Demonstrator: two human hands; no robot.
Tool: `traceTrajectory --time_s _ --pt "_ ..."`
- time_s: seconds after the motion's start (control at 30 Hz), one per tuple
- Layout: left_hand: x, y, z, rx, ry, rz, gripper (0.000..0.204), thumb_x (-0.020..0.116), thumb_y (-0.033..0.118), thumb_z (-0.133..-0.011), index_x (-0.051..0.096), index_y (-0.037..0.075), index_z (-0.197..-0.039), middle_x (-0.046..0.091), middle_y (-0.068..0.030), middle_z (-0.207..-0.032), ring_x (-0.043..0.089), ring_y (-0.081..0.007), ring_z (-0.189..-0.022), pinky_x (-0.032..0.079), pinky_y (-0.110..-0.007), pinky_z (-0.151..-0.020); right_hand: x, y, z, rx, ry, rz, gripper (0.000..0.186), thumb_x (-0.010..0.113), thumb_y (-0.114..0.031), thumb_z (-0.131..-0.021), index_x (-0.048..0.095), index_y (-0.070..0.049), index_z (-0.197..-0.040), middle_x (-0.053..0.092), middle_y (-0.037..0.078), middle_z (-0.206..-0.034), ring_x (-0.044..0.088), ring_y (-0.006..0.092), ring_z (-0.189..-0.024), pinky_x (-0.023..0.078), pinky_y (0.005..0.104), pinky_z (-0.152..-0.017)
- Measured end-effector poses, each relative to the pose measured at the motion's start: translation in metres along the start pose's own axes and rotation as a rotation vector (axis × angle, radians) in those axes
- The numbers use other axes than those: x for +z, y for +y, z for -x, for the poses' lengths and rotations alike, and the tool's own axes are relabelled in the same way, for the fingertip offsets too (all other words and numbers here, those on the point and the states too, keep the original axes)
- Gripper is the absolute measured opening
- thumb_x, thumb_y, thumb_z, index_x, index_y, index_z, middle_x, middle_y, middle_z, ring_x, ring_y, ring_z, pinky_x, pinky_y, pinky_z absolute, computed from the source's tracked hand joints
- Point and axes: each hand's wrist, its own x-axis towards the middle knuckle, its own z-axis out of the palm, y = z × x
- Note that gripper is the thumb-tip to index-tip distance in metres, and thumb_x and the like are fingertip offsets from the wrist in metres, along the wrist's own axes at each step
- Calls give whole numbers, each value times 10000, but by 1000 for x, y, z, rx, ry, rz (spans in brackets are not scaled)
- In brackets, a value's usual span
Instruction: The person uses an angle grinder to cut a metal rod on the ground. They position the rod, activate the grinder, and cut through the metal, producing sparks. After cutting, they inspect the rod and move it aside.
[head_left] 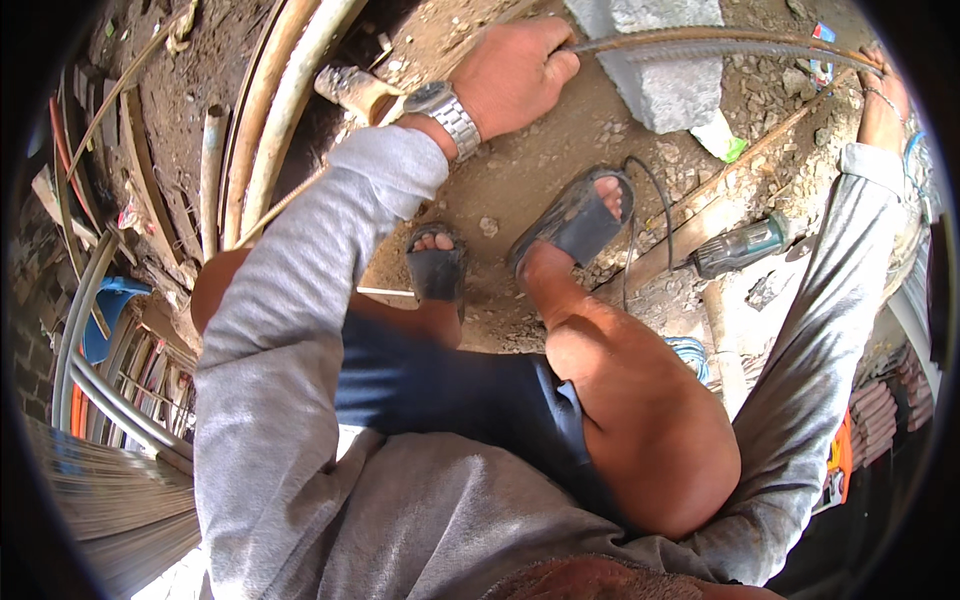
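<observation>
From my end, I have the left hand [515, 80] curled closed at one end of the ribbed steel bar [700, 36], and the right hand [883, 95] closed round it toward the other; the hands sit well apart, the bar running between them over a grey concrete block [670, 85], though I cannot tell whether it touches; I see bare dirt [490, 190] between the left hand and the dark sandals [585, 225], the block's edge bounding it; below the right hand lies a slanting stick [745, 163], then a power tool [740, 247] beside the right forearm, its black cord [666, 195] looping near the right foot; long poles [290, 100] crowd the left.
</observation>
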Motion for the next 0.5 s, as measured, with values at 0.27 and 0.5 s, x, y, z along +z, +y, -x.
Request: traceTrajectory --time_s 0.27,0.5 --pt "2 9 -9 -127 -177 11 234 537 222 -949 613 63 -1103 646 -189 -813 647 -397 -744 508 -453 -652 -26 -2 -40 61 38 36 265 451 -184 -969 569 53 -957 563 88 -757 467 191 -593 404 320 -511" --pt "7 4 -16 -120 -177 -32 191 586 273 -933 594 111 -1033 649 -157 -734 638 -409 -698 488 -503 -584 -46 0 -62 106 55 43 271 432 -170 -989 556 71 -992 559 95 -771 451 183 -594 390 305 -506"
